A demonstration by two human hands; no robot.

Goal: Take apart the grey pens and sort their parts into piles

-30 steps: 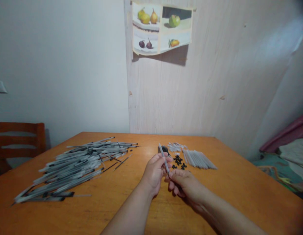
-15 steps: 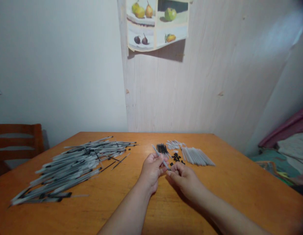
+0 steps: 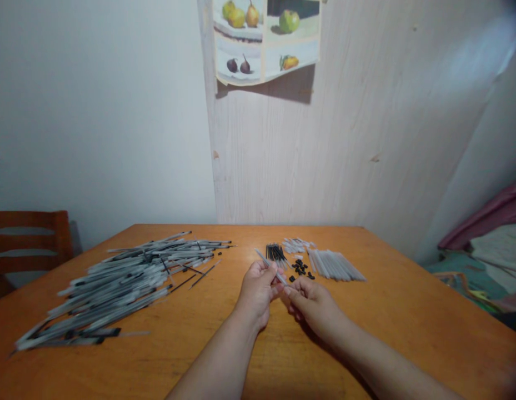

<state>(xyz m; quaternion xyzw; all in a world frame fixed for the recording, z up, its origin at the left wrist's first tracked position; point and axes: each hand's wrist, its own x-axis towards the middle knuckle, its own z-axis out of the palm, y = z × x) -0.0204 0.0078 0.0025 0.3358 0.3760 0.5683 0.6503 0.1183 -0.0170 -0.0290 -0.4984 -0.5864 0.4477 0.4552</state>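
A slim, pale translucent pen (image 3: 264, 258) slants between my hands above the table. My left hand (image 3: 259, 286) is closed around its middle, thumb on top. At the pen's lower end, the thumb and fingers of my right hand (image 3: 310, 300) are pinched together; they hide that tip. Just beyond my hands lie a bundle of black-and-clear pen refills (image 3: 276, 253) and a scatter of small black plugs (image 3: 300, 267). Clear pen barrels (image 3: 335, 265) are lined up to the right, with short clear caps (image 3: 296, 245) behind them.
A large heap of pens (image 3: 128, 278) spreads over the left of the wooden table (image 3: 191, 355), with a few loose refills at its right edge. A wooden chair (image 3: 30, 244) stands at the left. Fabric (image 3: 486, 239) is piled beyond the right edge, and fruit pictures (image 3: 266, 41) hang on the wall.
The pen has shifted slightly left and lower at its upper end. My right fingers now cover its lower end, where a dark tip showed before. The whole view has moved a little.
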